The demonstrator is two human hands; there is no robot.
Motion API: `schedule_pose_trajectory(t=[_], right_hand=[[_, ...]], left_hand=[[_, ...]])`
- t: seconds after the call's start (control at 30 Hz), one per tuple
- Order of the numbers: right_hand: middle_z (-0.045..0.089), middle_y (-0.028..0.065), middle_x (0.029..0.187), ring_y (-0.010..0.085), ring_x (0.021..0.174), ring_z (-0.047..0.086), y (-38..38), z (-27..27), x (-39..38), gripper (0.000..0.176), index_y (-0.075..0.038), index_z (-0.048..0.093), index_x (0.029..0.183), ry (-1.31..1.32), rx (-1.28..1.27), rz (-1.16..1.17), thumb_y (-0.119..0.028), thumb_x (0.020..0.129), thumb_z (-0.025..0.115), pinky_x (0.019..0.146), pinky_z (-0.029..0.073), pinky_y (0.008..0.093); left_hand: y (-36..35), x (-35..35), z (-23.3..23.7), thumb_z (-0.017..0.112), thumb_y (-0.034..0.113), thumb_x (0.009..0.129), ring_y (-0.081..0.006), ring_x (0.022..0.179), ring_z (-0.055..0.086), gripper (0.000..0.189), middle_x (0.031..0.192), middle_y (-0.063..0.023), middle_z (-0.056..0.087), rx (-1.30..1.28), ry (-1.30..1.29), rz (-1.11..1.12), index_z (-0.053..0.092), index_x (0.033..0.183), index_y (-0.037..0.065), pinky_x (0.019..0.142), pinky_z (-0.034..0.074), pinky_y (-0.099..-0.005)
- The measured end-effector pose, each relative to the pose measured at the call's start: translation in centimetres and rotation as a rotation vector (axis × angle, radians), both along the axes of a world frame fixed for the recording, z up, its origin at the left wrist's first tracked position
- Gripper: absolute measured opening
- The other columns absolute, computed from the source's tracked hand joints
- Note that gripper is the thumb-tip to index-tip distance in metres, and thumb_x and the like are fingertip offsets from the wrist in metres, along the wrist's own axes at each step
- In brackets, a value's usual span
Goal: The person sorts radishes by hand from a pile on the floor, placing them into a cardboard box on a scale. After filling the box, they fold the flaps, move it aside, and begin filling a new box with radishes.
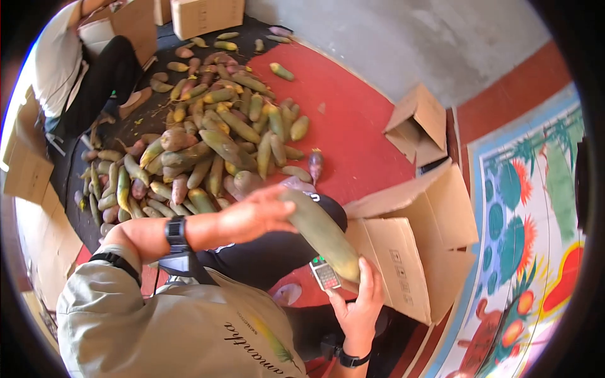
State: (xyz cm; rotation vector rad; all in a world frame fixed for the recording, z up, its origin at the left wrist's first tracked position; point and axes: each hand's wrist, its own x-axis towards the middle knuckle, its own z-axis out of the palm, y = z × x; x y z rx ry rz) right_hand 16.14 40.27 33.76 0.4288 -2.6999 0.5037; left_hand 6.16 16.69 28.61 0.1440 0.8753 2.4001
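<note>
A long, thick green radish (322, 234) is held slantwise above my lap, between my two hands. My left hand (261, 211) grips its upper end, with the fingers wrapped over it. The lower end rests in my right hand (362, 299), the thumb and fingers around the tip. Just beneath the radish, a small device with a keypad (326, 274) is partly visible. Beyond my left arm spreads a big pile of green and purplish radishes (220, 138). To the right of the held radish stands an open cardboard box (403, 264).
Another person (101, 75) sits at the upper left beside a carton (120, 28). A closed box (208, 17) stands behind the pile. At the right wall is a smaller open box (419, 126), near a painted panel (510, 252). A purple radish (316, 165) lies on the red floor.
</note>
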Motion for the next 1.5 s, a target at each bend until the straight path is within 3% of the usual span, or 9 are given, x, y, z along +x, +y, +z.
schedule_pose_trajectory(t=[0.2, 0.67, 0.73, 0.9, 1.0, 1.03, 1.17, 1.27, 1.5], right_hand=[[0.051, 0.0174, 0.113, 0.0303, 0.103, 0.051, 2.0, -1.0, 1.3, 0.050, 0.002, 0.045, 0.117, -0.037, -0.185, -0.125, -0.007, 0.069, 0.059, 0.089, 0.038, 0.0369], [0.047, 0.0151, 0.117, 0.0250, 0.104, 0.046, 10.2, 3.5, 1.6, 0.033, 0.003, 0.045, 0.117, 0.516, -0.520, -0.815, -0.013, 0.088, 0.047, 0.092, 0.035, 0.0327], [0.047, 0.0148, 0.117, 0.0226, 0.099, 0.049, 14.1, 1.0, 1.5, 0.035, 0.002, 0.046, 0.116, 0.361, -0.021, -0.736, -0.020, 0.089, 0.049, 0.086, 0.040, 0.0303], [0.053, 0.0081, 0.078, 0.0183, 0.072, 0.051, 19.5, -2.3, 1.2, 0.022, 0.005, 0.054, 0.092, 0.252, -0.321, -0.716, -0.015, 0.090, 0.043, 0.070, 0.043, 0.0286], [0.056, 0.0118, 0.082, 0.0215, 0.073, 0.053, 18.4, -1.7, 0.2, 0.027, 0.005, 0.055, 0.092, 0.243, -0.110, -0.742, -0.018, 0.091, 0.041, 0.069, 0.043, 0.0301], [0.056, 0.0118, 0.082, 0.0215, 0.073, 0.053, 17.4, -1.3, -0.2, 0.027, 0.005, 0.055, 0.092, 0.238, -0.106, -0.737, -0.018, 0.091, 0.041, 0.069, 0.043, 0.0301], [0.058, 0.0186, 0.089, 0.0302, 0.078, 0.055, 15.6, -1.0, -0.6, 0.032, 0.006, 0.055, 0.094, 0.228, 0.090, -0.833, -0.021, 0.092, 0.038, 0.072, 0.043, 0.0344], [0.058, 0.0208, 0.091, 0.0331, 0.082, 0.055, 15.1, -0.6, -0.5, 0.035, 0.007, 0.055, 0.095, 0.219, 0.129, -0.844, -0.022, 0.093, 0.036, 0.073, 0.043, 0.0356], [0.057, 0.0208, 0.093, 0.0336, 0.086, 0.055, 16.1, -0.9, -0.3, 0.041, 0.006, 0.053, 0.099, 0.158, 0.149, -0.828, -0.027, 0.094, 0.029, 0.075, 0.044, 0.0362]], left_hand=[[0.8, 0.1, -1.8, 0.049, 0.021, 0.089, -0.0197, 0.103, 0.052, 0.034, 0.112, -0.0078, 0.051, 0.020, 0.054, -0.254, 0.040, 0.119, 0.007, 0.090, 0.041, -0.0365], [-21.5, 1.4, -21.7, 0.051, 0.017, 0.080, -0.0196, 0.069, 0.060, 0.018, 0.071, -0.0116, 0.059, -1.556, -0.050, 0.293, 0.058, 0.077, 0.001, 0.060, 0.046, -0.0303], [-26.8, 3.9, -31.6, 0.052, 0.012, 0.073, -0.0281, 0.072, 0.061, 0.014, 0.076, -0.0133, 0.063, -2.359, 0.781, -0.244, 0.062, 0.074, 0.003, 0.062, 0.049, -0.0343], [-30.4, 10.4, -34.8, 0.052, 0.013, 0.074, -0.0271, 0.077, 0.061, 0.018, 0.085, -0.0130, 0.063, -2.307, 0.808, -0.881, 0.065, 0.081, 0.004, 0.065, 0.050, -0.0346], [-34.5, 15.6, -46.5, 0.054, 0.014, 0.072, -0.0240, 0.083, 0.061, 0.018, 0.092, -0.0080, 0.063, -2.176, 0.197, -0.460, 0.066, 0.085, 0.007, 0.066, 0.050, -0.0316], [-34.3, 15.7, -44.1, 0.051, 0.014, 0.077, -0.0196, 0.088, 0.060, 0.023, 0.090, 0.0016, 0.064, -2.210, 1.155, -1.083, 0.064, 0.095, 0.018, 0.069, 0.049, -0.0300], [-32.2, 17.0, -50.2, 0.057, 0.018, 0.074, -0.0278, 0.103, 0.052, 0.028, 0.096, -0.0091, 0.062, -2.026, 1.162, -0.910, 0.061, 0.100, 0.010, 0.087, 0.043, -0.0320], [-24.3, 12.6, -32.0, 0.061, 0.019, 0.070, -0.0257, 0.112, 0.046, 0.047, 0.108, -0.0117, 0.057, -1.711, -0.589, -0.231, 0.051, 0.116, 0.015, 0.090, 0.040, -0.0315], [-26.1, 9.3, -30.1, 0.061, 0.015, 0.067, -0.0301, 0.117, 0.035, 0.053, 0.125, -0.0148, 0.037, -2.303, -0.152, -0.156, 0.045, 0.117, 0.008, 0.094, 0.034, -0.0400]])
